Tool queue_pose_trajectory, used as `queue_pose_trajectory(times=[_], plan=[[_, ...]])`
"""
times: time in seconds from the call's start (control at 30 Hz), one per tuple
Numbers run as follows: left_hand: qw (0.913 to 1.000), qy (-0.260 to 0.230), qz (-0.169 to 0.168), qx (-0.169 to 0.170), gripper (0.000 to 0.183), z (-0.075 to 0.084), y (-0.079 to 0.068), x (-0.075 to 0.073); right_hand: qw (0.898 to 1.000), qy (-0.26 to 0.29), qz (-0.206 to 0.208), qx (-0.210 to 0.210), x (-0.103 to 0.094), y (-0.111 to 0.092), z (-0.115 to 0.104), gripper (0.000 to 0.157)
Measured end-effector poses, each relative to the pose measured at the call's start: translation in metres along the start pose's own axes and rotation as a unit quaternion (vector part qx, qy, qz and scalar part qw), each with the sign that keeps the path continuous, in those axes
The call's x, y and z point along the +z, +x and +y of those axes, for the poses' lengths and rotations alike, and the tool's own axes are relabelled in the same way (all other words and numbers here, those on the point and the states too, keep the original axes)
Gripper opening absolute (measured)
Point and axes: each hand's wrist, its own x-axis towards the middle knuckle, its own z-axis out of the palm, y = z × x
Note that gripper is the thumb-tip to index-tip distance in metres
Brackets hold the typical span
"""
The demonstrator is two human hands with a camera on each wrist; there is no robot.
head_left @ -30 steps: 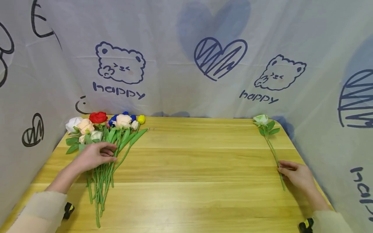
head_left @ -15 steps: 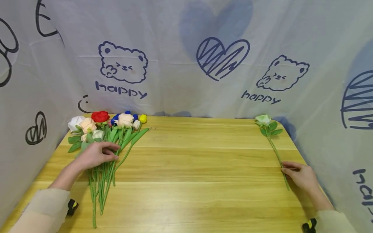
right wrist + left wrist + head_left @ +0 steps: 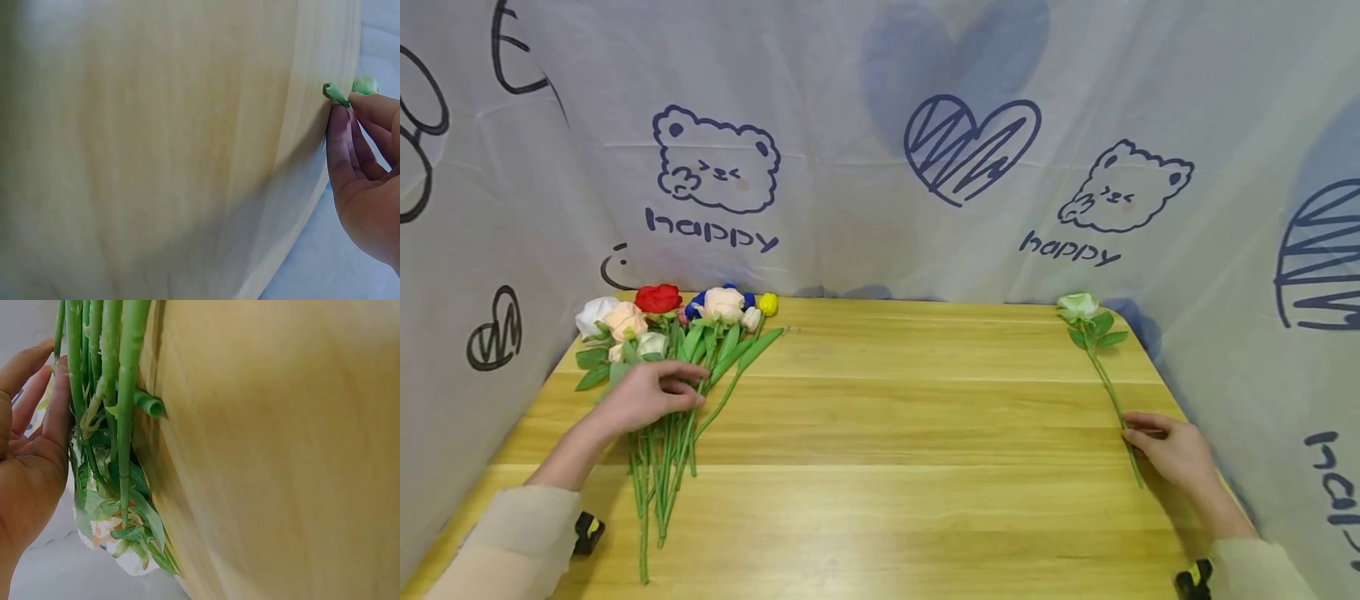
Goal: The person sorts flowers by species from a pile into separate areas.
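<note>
In the head view, a bunch of artificial flowers (image 3: 655, 467) lies on the left of the wooden table, its long green stems pointing toward me. My left hand (image 3: 651, 396) lies over the upper stems with fingers loosely bent. The left wrist view has its fingers against the side of the stems (image 3: 128, 369), not wrapped round them. At the table's right side my right hand (image 3: 1172, 450) pinches the stem of a single pale green rose (image 3: 1078, 307) between thumb and fingertips. Its cut stem end (image 3: 334, 94) pokes out past the fingertips in the right wrist view.
The wooden table (image 3: 887, 400) reaches back to a hanging cloth (image 3: 842, 183) printed with bears and hearts, which also walls both sides. Red (image 3: 658, 298), white, peach, blue and yellow blooms cluster at the back left corner. A black-and-yellow object (image 3: 587, 533) shows by each sleeve.
The lower ends of some bunch stems have shifted slightly left under my left hand since a second ago. My right hand keeps its pinch on the rose stem; the head view has shifted slightly.
</note>
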Motion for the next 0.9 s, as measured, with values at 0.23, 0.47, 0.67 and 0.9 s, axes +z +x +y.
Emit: queue_pose_trajectory(times=[0.23, 0.47, 0.67, 0.9], plan=[[0.9999, -0.010, 0.008, -0.010, 0.052, 0.001, 0.001, 0.000, 1.000, -0.001, 0.016, -0.005, 0.001, -0.004, -0.002, 0.046], [0.9994, -0.024, 0.022, -0.013, 0.056, 0.008, 0.000, 0.000, 0.999, 0.038, 0.025, 0.014, -0.001, -0.004, -0.015, 0.055], [0.9990, -0.019, 0.040, -0.006, 0.055, 0.020, 0.002, 0.002, 0.997, 0.031, 0.060, -0.024, -0.001, -0.006, -0.033, 0.053], [0.9952, -0.030, 0.093, -0.002, 0.052, 0.031, 0.003, 0.008, 0.989, 0.103, 0.083, -0.069, 0.012, -0.010, -0.066, 0.049]])
